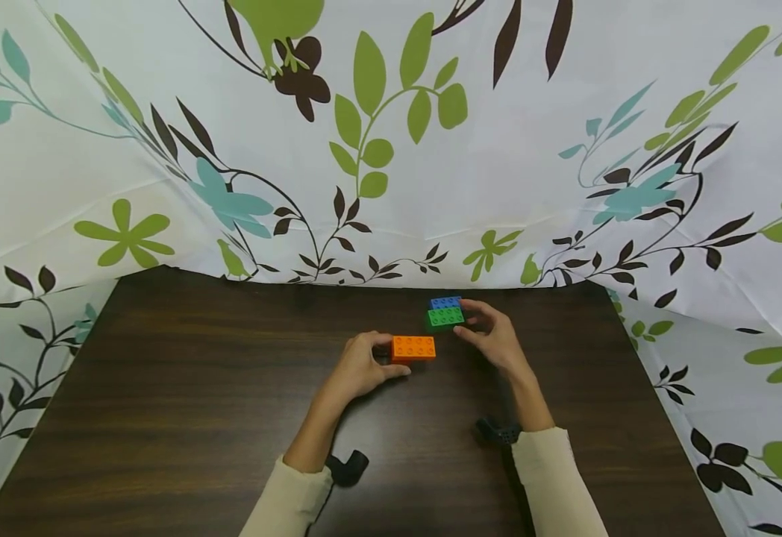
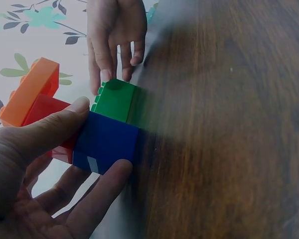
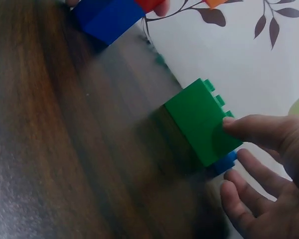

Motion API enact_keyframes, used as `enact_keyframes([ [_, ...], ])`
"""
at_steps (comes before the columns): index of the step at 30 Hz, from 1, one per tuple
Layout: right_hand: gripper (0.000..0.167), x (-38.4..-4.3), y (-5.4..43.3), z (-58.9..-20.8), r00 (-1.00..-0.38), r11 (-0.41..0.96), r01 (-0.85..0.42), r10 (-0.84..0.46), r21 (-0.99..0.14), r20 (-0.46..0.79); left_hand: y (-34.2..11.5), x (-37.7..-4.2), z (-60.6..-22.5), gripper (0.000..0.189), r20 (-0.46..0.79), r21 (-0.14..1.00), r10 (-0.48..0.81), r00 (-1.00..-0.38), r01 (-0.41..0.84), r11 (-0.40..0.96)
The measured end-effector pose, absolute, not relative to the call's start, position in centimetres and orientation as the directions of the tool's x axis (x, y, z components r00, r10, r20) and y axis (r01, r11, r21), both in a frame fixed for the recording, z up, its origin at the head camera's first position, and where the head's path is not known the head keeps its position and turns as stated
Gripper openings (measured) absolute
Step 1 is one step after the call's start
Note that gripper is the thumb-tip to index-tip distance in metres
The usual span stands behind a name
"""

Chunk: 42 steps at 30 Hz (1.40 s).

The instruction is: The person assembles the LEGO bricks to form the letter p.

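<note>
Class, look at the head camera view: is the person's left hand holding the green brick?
No, the left hand grips the orange brick; the green brick sits by the right hand.

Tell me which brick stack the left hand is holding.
The stack topped by the orange brick, gripped by the left hand. The green brick stack sits farther back, at the right hand.

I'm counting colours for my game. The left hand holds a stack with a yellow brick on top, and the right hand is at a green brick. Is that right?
Not quite. The top brick at the left hand is orange, not yellow, as the head view shows. The left wrist view shows red and blue bricks beneath it. The rest is right: the right hand is at the green brick.
</note>
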State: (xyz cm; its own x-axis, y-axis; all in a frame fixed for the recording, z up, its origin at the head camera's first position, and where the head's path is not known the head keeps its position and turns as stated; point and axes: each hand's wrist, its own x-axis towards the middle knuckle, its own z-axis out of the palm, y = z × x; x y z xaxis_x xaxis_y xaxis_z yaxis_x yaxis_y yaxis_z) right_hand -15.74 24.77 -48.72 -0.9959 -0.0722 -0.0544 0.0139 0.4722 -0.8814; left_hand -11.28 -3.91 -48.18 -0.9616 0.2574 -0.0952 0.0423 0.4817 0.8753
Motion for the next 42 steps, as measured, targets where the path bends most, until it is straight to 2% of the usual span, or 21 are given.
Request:
enact_keyframes([
  [13,0.046,-16.0,24.1,-49.0,-0.999,0.574,0.018,-0.029,-0.819,-0.042,-3.9,-11.2,-48.5,0.065,-0.106,0.877,0.249,-0.963,0.027,0.48],
  [31,0.041,-15.6,24.1,-48.6,-0.998,0.572,0.059,0.043,-0.818,-0.041,-4.0,-11.2,-48.2,0.064,-0.1,0.885,0.254,-0.962,0.031,0.465],
  [42,0.04,-14.9,24.2,-47.4,-0.999,0.571,0.037,0.032,-0.82,-0.023,-3.9,-11.2,-48.3,0.062,-0.098,0.889,0.254,-0.962,0.03,0.457],
])
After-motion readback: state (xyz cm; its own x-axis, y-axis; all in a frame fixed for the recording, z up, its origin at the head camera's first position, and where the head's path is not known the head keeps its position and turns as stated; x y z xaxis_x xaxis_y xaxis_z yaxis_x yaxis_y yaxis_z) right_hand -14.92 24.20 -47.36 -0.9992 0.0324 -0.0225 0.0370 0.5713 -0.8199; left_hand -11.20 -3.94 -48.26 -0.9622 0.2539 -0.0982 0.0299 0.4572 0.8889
